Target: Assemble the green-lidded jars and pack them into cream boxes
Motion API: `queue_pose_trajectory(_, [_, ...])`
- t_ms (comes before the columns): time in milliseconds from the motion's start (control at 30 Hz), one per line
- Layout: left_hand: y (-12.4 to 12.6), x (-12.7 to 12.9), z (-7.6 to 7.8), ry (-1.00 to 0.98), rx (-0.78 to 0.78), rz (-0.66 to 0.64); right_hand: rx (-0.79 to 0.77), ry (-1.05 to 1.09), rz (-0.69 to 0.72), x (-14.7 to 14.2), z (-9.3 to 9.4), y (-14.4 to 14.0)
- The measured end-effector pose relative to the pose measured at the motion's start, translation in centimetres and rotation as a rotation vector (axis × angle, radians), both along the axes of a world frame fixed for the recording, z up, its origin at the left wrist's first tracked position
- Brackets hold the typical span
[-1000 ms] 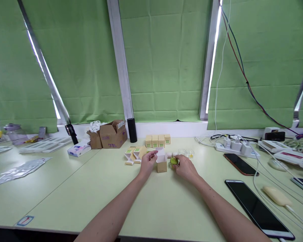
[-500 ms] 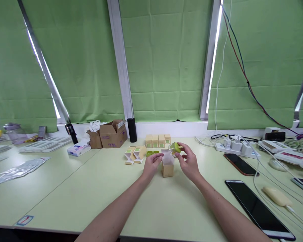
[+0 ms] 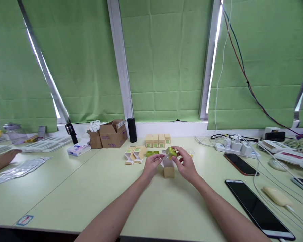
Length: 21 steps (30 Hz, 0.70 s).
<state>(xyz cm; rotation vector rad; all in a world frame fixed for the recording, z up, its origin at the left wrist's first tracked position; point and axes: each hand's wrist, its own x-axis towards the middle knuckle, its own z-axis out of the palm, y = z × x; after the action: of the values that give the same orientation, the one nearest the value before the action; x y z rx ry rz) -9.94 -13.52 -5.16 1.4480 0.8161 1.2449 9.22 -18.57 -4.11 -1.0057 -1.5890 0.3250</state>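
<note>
the right hand [image 3: 185, 164] pinches a small green jar [image 3: 171, 152] directly above the open tan carton [image 3: 168, 169], which stands upright on the table [image 3: 151, 208]; the left hand [image 3: 151, 165] grips the carton's flap from the left.

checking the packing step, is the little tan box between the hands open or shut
Open: the small box stands upright on the table with its white top flaps raised, and the right hand holds a green jar just above it.
</note>
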Motion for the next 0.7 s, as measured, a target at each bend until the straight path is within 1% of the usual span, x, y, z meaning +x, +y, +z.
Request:
queue_pose_trajectory(267, [0.29,-0.12,-0.07,0.059,-0.024,0.028,-0.047,-0.212,0.001,0.8,0.13,0.11])
queue_pose_trajectory(500, [0.03,-0.02,0.01,0.055,-0.036,0.04,-0.103,-0.269,-0.034,0.37,0.44,-0.48])
queue_pose_trajectory(600, [0.09,0.0,-0.13,0.048,-0.022,0.033,-0.149,-0.3,-0.054,0.24,0.42,-0.62])
queue_pose_trajectory(700, [0.11,0.0,-0.15,0.057,-0.012,0.03,-0.162,-0.333,-0.055,0.13,0.28,-0.65])
